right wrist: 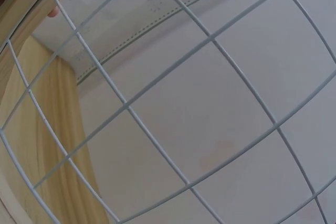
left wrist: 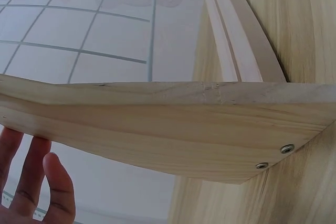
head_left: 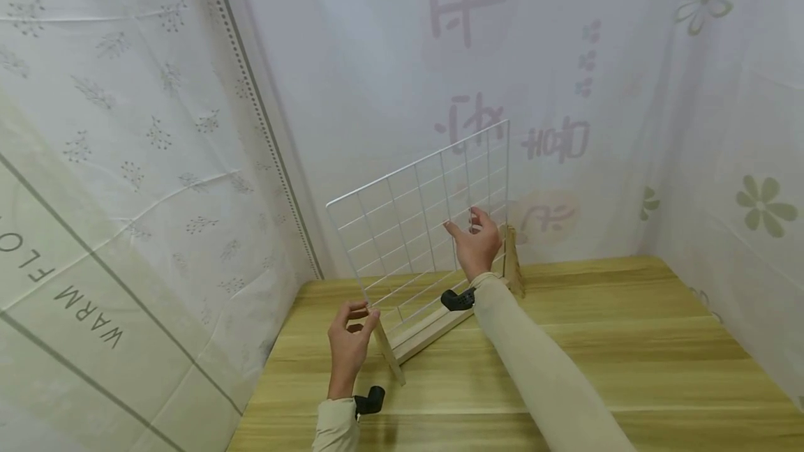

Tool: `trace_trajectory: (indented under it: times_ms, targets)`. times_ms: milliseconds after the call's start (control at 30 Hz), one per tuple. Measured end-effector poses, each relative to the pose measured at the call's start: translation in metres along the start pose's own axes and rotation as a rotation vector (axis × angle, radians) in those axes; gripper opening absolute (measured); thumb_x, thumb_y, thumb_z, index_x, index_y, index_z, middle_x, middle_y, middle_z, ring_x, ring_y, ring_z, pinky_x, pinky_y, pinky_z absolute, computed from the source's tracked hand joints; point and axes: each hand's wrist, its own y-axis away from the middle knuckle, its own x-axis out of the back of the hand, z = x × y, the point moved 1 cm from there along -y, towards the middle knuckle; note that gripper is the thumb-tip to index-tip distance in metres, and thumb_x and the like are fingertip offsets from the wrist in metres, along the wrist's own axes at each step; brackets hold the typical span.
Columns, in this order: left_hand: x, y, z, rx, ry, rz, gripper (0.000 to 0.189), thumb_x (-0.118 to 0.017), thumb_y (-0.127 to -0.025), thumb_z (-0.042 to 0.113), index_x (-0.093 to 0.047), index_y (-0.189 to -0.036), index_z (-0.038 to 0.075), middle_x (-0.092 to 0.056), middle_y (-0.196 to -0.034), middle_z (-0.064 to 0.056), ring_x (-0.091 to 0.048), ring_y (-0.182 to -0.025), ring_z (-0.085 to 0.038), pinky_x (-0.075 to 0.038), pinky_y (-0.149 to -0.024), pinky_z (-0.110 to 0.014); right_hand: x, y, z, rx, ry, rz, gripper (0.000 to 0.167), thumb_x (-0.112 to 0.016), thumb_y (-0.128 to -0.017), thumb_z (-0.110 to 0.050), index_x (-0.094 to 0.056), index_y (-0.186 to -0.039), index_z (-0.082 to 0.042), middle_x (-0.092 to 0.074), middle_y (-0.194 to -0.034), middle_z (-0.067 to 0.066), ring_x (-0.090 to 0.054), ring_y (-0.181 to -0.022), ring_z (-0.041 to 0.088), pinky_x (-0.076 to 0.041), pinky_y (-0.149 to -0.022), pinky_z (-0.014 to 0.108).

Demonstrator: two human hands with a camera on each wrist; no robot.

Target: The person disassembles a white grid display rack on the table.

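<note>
A white wire grid panel [head_left: 414, 164] stands tilted in a pale wooden stand [head_left: 433, 337] with two side pieces and a grooved base bar. My left hand [head_left: 349, 346] pinches the top of the stand's near left side piece, thumb and fingers on either side, beside the grid's edge. In the left wrist view, its fingers [left wrist: 59, 187] touch the underside of that side piece [left wrist: 157, 129], which bears two screws. Partway up the grid, toward its right end, my right hand [head_left: 479, 251] grips the wires with thumb and curled fingers. Grid wires [right wrist: 126, 106] fill the right wrist view.
The stand rests on a wood-grain table [head_left: 597, 347]. A pale printed curtain [head_left: 377, 54] hangs behind the table, and patterned cloth [head_left: 138, 159] hangs along the left. Black wrist devices [head_left: 370, 400] are strapped to both sleeves.
</note>
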Motion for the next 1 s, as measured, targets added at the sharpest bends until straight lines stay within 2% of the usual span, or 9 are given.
trace_trajectory:
  times_ms: [100,200,400,633,833,1000]
  targets:
    - [-0.001,0.001,0.005,0.020,-0.018,0.001,0.026,-0.076,-0.088,0.008,-0.070,-0.113,0.002,-0.070,-0.107,-0.018,-0.063,-0.093,-0.011,-0.054,-0.075,-0.028,0.000,-0.001,-0.006,0.001,-0.006,0.004,0.059,-0.088,-0.076,-0.021,-0.066,-0.129,-0.006,-0.066,-0.116,0.019,-0.061,-0.098,0.036,-0.047,-0.090,0.046]
    - [-0.001,0.003,0.016,0.032,-0.025,-0.009,0.027,-0.075,-0.089,0.006,-0.070,-0.114,0.000,-0.069,-0.110,-0.022,-0.064,-0.096,-0.022,-0.054,-0.076,-0.028,0.000,-0.003,-0.015,0.004,-0.027,-0.004,0.060,-0.089,-0.076,-0.021,-0.066,-0.129,-0.006,-0.065,-0.114,0.017,-0.060,-0.099,0.036,-0.045,-0.090,0.045]
    - [0.004,0.005,0.038,0.024,-0.004,-0.049,0.027,-0.073,-0.090,0.006,-0.072,-0.117,0.000,-0.065,-0.110,-0.024,-0.064,-0.102,-0.037,-0.053,-0.076,-0.020,-0.002,-0.008,-0.032,0.014,-0.060,-0.009,0.060,-0.088,-0.077,-0.023,-0.065,-0.131,-0.008,-0.063,-0.116,0.018,-0.059,-0.102,0.038,-0.045,-0.088,0.042]
    - [0.006,0.005,0.038,-0.002,-0.013,-0.052,0.030,-0.073,-0.091,0.005,-0.071,-0.120,-0.001,-0.066,-0.107,-0.017,-0.064,-0.101,-0.031,-0.056,-0.076,-0.027,0.000,-0.018,-0.048,0.011,-0.112,0.015,0.059,-0.086,-0.079,-0.024,-0.065,-0.131,-0.008,-0.063,-0.118,0.020,-0.060,-0.101,0.038,-0.047,-0.083,0.038]
    - [0.005,0.005,0.037,0.012,-0.003,-0.043,0.030,-0.073,-0.090,0.005,-0.071,-0.120,0.000,-0.066,-0.106,-0.018,-0.065,-0.102,-0.036,-0.056,-0.075,-0.029,0.005,-0.023,-0.059,0.019,-0.124,0.034,0.058,-0.086,-0.079,-0.024,-0.065,-0.131,-0.009,-0.064,-0.117,0.021,-0.060,-0.098,0.034,-0.047,-0.079,0.034]
    - [0.004,0.005,0.037,0.000,0.009,-0.033,0.030,-0.074,-0.090,0.005,-0.072,-0.119,0.001,-0.066,-0.105,-0.020,-0.065,-0.099,-0.027,-0.056,-0.073,-0.029,0.009,-0.027,-0.067,0.038,-0.129,0.056,0.057,-0.086,-0.079,-0.024,-0.066,-0.130,-0.009,-0.064,-0.114,0.018,-0.059,-0.094,0.032,-0.046,-0.078,0.031]
